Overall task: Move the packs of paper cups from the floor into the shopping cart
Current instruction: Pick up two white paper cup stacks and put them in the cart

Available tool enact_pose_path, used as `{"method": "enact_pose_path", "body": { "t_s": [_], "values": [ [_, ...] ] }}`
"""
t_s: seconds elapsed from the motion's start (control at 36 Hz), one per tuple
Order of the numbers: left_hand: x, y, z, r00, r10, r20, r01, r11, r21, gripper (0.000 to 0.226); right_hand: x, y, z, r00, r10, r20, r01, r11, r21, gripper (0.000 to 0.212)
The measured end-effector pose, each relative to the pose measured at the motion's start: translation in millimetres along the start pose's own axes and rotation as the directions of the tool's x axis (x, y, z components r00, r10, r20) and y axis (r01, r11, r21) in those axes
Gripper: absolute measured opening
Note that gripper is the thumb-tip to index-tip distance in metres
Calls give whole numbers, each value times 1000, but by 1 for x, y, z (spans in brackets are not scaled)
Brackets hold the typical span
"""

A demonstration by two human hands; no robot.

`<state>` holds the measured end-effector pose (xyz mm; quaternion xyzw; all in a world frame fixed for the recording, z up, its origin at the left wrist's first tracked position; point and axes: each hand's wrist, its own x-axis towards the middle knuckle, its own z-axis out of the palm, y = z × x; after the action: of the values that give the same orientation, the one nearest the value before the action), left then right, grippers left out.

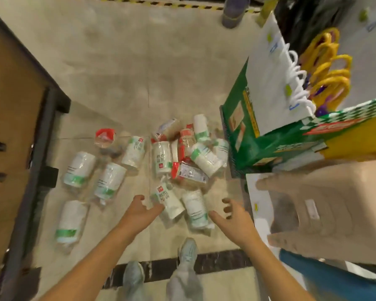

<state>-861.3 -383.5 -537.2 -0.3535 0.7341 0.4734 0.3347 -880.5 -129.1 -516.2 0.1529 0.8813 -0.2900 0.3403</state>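
Several clear-wrapped packs of white paper cups with green or red labels lie scattered on the tiled floor. Two packs lie nearest me: one with a red tag (169, 202) and one with a green band (195, 210). My left hand (140, 210) hovers open just left of the red-tagged pack, fingers spread, holding nothing. My right hand (230, 216) is open just right of the green-banded pack, also empty. More packs lie to the left (110, 181) and in a pile further away (202, 157). No shopping cart is clearly visible.
A brown shelf unit with a dark frame (37, 131) bounds the left. On the right stand a green display box (258, 135) holding white bags and yellow-handled bags, and a beige plastic stool (326, 205). My shoes (187, 250) are below; another person's shoe (233, 11) is far ahead.
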Motion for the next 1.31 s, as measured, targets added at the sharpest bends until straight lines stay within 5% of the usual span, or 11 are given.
{"method": "enact_pose_path", "body": {
  "t_s": [0.08,0.14,0.28,0.42,0.53,0.67,0.81,0.97,1.11,1.19,1.31],
  "values": [
    [66,-21,26,1000,9,-24,-8,999,40,95,64,31,33,999,34,14,-34,999,16,74],
    [117,-42,42,988,154,-27,-138,938,319,92,110,54,59,998,57,28,-58,998,21,74],
    [249,-97,84,915,261,308,-394,410,822,102,220,106,135,992,116,56,-117,993,17,74],
    [370,-126,139,721,382,578,-522,-249,816,90,331,150,222,992,119,30,-120,992,25,90],
    [441,-153,173,663,283,693,-561,-426,710,82,394,179,282,995,77,-57,-78,997,-12,111],
    [486,-181,185,582,412,701,-585,-386,713,82,422,198,318,978,62,-200,-72,996,-46,138],
    [486,-193,171,590,511,625,-560,-299,773,88,421,193,316,958,141,-248,-147,989,-5,128],
    [422,-175,112,880,422,217,-391,384,836,122,364,155,278,956,137,-261,-97,982,161,121],
    [330,-134,40,976,204,-76,-167,924,344,122,293,76,207,964,41,-262,30,965,261,119],
    [260,-92,-8,983,96,-154,-99,995,-15,113,249,8,155,965,-44,-260,124,946,298,112],
    [160,-35,-88,966,60,-251,-118,968,-221,111,183,-106,77,954,-186,-236,255,917,307,104]
  ]
}}
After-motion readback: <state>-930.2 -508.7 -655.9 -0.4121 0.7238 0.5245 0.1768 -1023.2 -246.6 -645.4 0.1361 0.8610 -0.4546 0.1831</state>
